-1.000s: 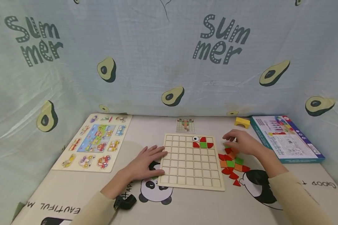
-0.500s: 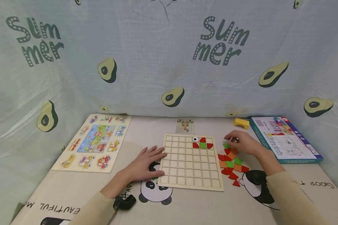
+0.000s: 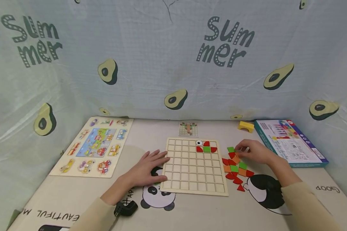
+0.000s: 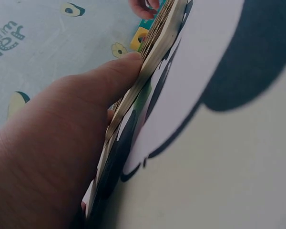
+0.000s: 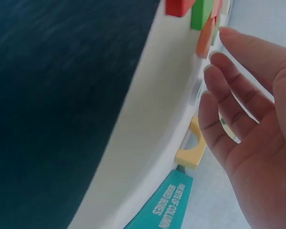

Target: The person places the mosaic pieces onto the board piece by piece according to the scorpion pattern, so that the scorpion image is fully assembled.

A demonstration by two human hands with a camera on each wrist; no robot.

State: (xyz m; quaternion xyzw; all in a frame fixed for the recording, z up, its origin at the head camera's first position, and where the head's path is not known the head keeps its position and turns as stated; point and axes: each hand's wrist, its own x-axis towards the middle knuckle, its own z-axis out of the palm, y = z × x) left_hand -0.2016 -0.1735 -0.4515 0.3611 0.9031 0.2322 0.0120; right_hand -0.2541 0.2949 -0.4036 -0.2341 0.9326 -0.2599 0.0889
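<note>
My left hand (image 3: 146, 168) lies spread with its fingers at the left edge of a wooden grid board (image 3: 191, 166). Close up in the left wrist view, the thumb (image 4: 107, 78) rests against the board's rim. Tiles fill a few cells at the board's upper right: a white eye tile (image 3: 199, 143), a green square (image 3: 206, 149) and red quarter-round ones. Right of the board, my right hand (image 3: 255, 150) hovers low over a loose pile of red, orange and green tiles (image 3: 234, 168). Its thumb and fingertips, slightly apart, are right by an orange tile (image 5: 207, 38).
Behind the board lies a small pattern card (image 3: 188, 129). A yellow arch block (image 3: 246, 126) and a teal-edged game box (image 3: 290, 142) occupy the back right. At left is a vehicle picture puzzle (image 3: 91, 147). A patterned cloth wall (image 3: 144, 64) rises behind.
My right hand has come down and slightly nearer over the loose tiles, uncovering the green tile at the pile's top. The left hand stays at the board's edge.
</note>
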